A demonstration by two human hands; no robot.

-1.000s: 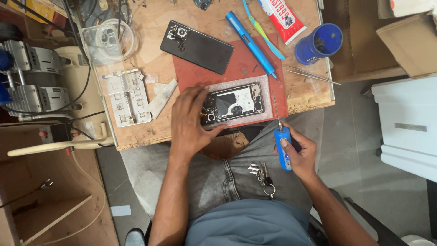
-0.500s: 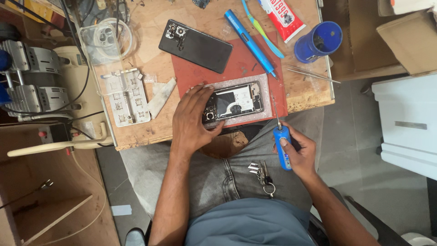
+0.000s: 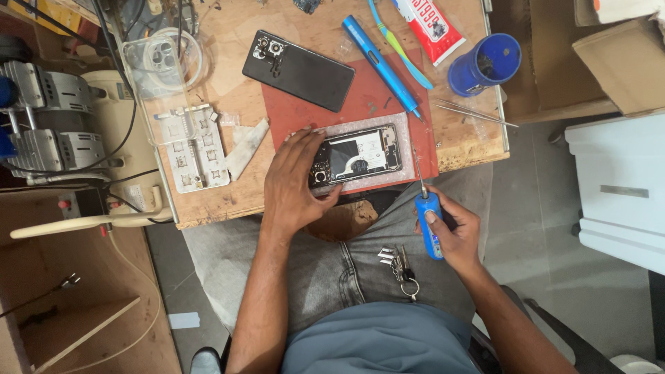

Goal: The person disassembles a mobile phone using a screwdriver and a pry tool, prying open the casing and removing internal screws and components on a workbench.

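My left hand [image 3: 294, 183] presses down on the opened phone [image 3: 357, 156], which lies on the red mat [image 3: 305, 114] at the desk [image 3: 222, 41] edge. My right hand [image 3: 454, 228] grips a blue screwdriver [image 3: 429, 221]. A black phone [image 3: 299, 69] lies beyond.

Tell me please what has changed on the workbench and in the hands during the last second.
Very little changed. The left hand stays pressed on the opened phone, which lies in the same place on the red mat. The right hand still grips the blue screwdriver, its tip near the mat's right edge. Nothing was picked up or let go. The black phone and blue cup did not move.
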